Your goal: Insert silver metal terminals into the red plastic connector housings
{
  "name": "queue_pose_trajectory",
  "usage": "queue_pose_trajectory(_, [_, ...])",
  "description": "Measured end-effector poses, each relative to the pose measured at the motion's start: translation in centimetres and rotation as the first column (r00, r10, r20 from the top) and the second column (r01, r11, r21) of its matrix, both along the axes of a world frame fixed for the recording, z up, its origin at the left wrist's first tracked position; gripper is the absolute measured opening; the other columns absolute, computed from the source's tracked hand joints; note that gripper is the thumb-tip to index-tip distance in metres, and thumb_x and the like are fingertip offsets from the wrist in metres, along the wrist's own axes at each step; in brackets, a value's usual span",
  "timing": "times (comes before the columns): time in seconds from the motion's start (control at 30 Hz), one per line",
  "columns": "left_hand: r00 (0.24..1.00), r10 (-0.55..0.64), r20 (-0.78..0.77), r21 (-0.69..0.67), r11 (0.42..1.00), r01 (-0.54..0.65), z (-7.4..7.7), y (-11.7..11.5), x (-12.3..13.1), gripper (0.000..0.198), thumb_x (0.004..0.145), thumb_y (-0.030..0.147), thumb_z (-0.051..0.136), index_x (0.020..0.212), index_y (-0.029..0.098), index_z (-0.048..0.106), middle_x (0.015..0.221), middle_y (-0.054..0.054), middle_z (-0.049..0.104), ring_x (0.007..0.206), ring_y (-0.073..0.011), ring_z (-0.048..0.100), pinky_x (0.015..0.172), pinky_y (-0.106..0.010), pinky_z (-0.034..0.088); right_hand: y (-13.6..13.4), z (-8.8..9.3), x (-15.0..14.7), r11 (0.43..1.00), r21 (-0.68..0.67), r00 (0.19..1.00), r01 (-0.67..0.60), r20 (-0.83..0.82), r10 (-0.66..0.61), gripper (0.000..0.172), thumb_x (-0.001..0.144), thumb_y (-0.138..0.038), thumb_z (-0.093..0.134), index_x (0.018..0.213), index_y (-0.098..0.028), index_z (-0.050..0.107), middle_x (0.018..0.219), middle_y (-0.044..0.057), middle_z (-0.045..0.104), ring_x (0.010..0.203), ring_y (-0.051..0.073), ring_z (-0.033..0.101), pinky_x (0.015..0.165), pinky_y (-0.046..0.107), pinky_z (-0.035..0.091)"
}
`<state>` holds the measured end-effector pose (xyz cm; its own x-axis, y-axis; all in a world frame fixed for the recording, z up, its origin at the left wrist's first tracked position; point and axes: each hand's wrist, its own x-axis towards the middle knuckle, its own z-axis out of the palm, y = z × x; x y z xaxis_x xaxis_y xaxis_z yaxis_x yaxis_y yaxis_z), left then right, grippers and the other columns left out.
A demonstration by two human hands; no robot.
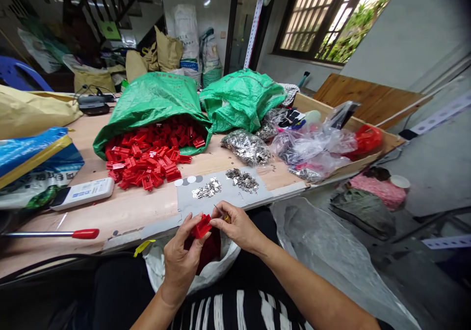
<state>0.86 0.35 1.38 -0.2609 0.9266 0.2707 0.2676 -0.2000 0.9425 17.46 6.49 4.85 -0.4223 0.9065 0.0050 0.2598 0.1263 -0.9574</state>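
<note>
My left hand [182, 251] grips a small red plastic part [202, 226] between thumb and fingers, above an open white bag [228, 262] at my lap. My right hand [235, 226] holds a thin tool with a yellow handle [227, 218], its fingertips at the red part's right side. On a grey sheet [187, 203] just beyond my hands lie a pile of shiny metal pieces [207, 188] and a darker metal pile [243, 180]. Many red parts [150, 160] spill from a green sack [154, 96] at the left.
A second green sack [243, 99] stands behind a clear bag of metal pieces [247, 147]. Plastic bags [316, 146] fill the right side. At left are a white device [84, 192] and a red-tipped lever [85, 233]. The table edge runs before me.
</note>
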Motion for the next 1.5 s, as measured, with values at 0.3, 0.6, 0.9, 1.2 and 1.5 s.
queue_pose_trajectory(0.3, [0.995, -0.103, -0.005, -0.006, 0.995, 0.103, -1.3, -1.0, 0.4, 0.033, 0.071, 0.021, 0.072, 0.103, 0.028, 0.073, 0.108, -0.005, 0.074, 0.11, -0.0289, 0.064, 0.099, -0.04, 0.047, -0.3, -2.9, 0.2, 0.982, -0.159, 0.99, -0.1, -0.117, 0.082, 0.018, 0.07, -0.019, 0.063, 0.075, -0.019, 0.046, 0.072, -0.005, 0.043, 0.068, 0.01, 0.038, 0.063, 0.021, 0.035])
queue_pose_trajectory(0.6, [0.974, 0.009, 0.226, -0.142, 0.99, 0.023, -0.8, -0.9, 0.9, 0.033, 0.069, 0.037, 0.074, 0.1, 0.024, 0.073, 0.107, -0.009, 0.073, 0.103, -0.0288, 0.066, 0.095, -0.039, 0.049, 0.7, -2.4, 0.2, 0.968, -0.207, 0.987, -0.142, -0.106, 0.123, 0.025, 0.071, -0.031, 0.072, 0.078, -0.018, 0.051, 0.073, -0.005, 0.049, 0.069, 0.01, 0.043, 0.064, 0.022, 0.035])
queue_pose_trajectory(0.9, [0.931, -0.016, 0.365, -0.153, 0.985, 0.077, -0.9, -0.8, 0.3, 0.035, 0.068, 0.033, 0.077, 0.1, 0.021, 0.07, 0.108, -0.009, 0.073, 0.105, -0.0277, 0.066, 0.093, -0.035, 0.052, 0.7, -1.9, 0.0, 0.811, -0.509, 0.935, -0.288, -0.33, 0.125, 0.051, 0.064, -0.045, 0.08, 0.095, -0.018, 0.049, 0.072, -0.007, 0.049, 0.05, 0.003, 0.039, 0.045, 0.016, 0.028])
queue_pose_trajectory(1.2, [0.858, -0.028, 0.512, -0.162, 0.979, 0.128, -0.1, -1.3, 0.8, 0.031, 0.062, 0.03, 0.08, 0.09, 0.019, 0.071, 0.1, -0.009, 0.074, 0.094, -0.027, 0.069, 0.083, -0.032, 0.056, 0.1, -2.9, 0.3, 0.74, -0.595, 0.912, -0.315, -0.405, 0.063, 0.054, 0.056, -0.034, 0.085, 0.092, -0.017, 0.049, 0.068, -0.008, 0.052, 0.047, 0.002, 0.041, 0.043, 0.014, 0.029])
queue_pose_trajectory(1.5, [0.695, 0.037, 0.718, -0.19, 0.971, 0.146, -0.8, 0.8, -0.7, 0.039, 0.064, 0.032, 0.081, 0.097, 0.021, 0.063, 0.098, -0.004, 0.075, 0.09, -0.0214, 0.071, 0.081, -0.029, 0.056, 2.2, -1.0, 0.5, 0.883, -0.394, 0.959, -0.256, -0.216, 0.182, 0.038, 0.072, -0.039, 0.073, 0.097, -0.018, 0.053, 0.081, -0.002, 0.059, 0.057, 0.007, 0.047, 0.052, 0.019, 0.036])
